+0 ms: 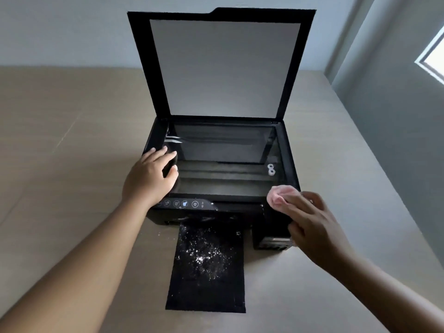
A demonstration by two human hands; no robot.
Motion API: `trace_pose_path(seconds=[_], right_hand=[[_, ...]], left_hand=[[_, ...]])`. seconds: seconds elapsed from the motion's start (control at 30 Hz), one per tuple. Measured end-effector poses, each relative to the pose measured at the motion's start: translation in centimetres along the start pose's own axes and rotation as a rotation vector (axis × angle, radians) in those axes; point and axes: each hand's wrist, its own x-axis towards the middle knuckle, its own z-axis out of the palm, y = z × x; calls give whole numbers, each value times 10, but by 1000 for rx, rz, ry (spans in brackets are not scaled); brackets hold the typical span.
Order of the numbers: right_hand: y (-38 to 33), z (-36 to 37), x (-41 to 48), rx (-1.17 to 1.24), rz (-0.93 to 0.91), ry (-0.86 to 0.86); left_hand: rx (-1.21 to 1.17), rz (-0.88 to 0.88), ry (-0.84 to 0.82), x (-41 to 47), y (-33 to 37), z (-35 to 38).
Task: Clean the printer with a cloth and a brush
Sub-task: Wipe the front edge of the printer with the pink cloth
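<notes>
A black printer (290,162) stands on a beige table, its scanner lid (223,66) raised upright to show the white backing. The scanner glass (223,155) lies bare. My left hand (150,176) rests flat on the glass's front left corner, fingers spread. My right hand (312,222) holds a bunched pink cloth (278,197) at the front right corner of the printer's top. The black output tray (209,292) sticks out toward me, sprinkled with white dust. No brush is in view.
The beige table (72,164) spreads wide to the left and right of the printer. A grey wall rises behind it, and a window (432,58) shows at the upper right. A control panel (185,203) with lit icons runs along the printer's front.
</notes>
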Motion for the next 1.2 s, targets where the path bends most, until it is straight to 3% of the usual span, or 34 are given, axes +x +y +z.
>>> trace_pose_path(seconds=[0.07, 0.23, 0.37, 0.5, 0.63, 0.77, 0.93, 1.1, 1.2], right_hand=[[-4, -4, 6, 50, -38, 6], [-14, 15, 28, 59, 125, 120], [-41, 32, 19, 83, 7, 59], [-71, 36, 44, 86, 169, 91], [-115, 50, 47, 50, -49, -40], [-117, 54, 60, 173, 233, 50], [-158, 70, 68, 31, 106, -60], [-162, 76, 80, 1, 301, 89], [-192, 86, 86, 66, 113, 28]], left_hand=[[4, -2, 3, -2, 0, -1], [6, -24, 2, -4, -1, -2], [8, -20, 11, -4, -1, -3], [14, 3, 29, -4, -3, -1], [26, 15, 24, -5, -4, -1], [-68, 2, -7, -2, -6, -3], [-135, 84, -109, 1, -17, -14], [-99, 271, -127, -2, -35, -16], [-142, 267, -111, 2, -39, -12]])
